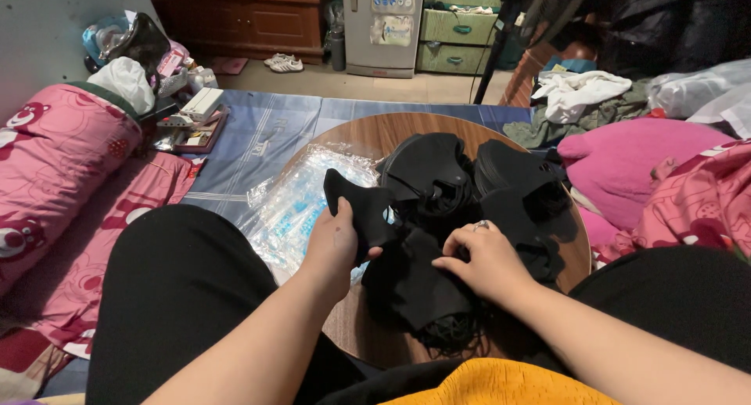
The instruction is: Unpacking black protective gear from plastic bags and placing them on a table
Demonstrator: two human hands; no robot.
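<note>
My left hand [332,244] grips a black fabric face mask [361,205] and holds it up over the left side of a round wooden tray [368,131]. My right hand [486,258], with a ring on one finger, presses its fingertips down on a heap of black masks [415,284] at the near side of the tray. More black masks [469,174] are stacked at the tray's far side. A pile of clear plastic bags [301,198] lies on the tray's left edge, just beyond my left hand.
My legs in black trousers [180,288] frame the tray. Pink bedding [55,170] lies left and a pink cushion [634,158] with clothes right. A blue mat [266,131], small boxes [195,111], drawers [458,25] and a small fridge [383,29] sit beyond.
</note>
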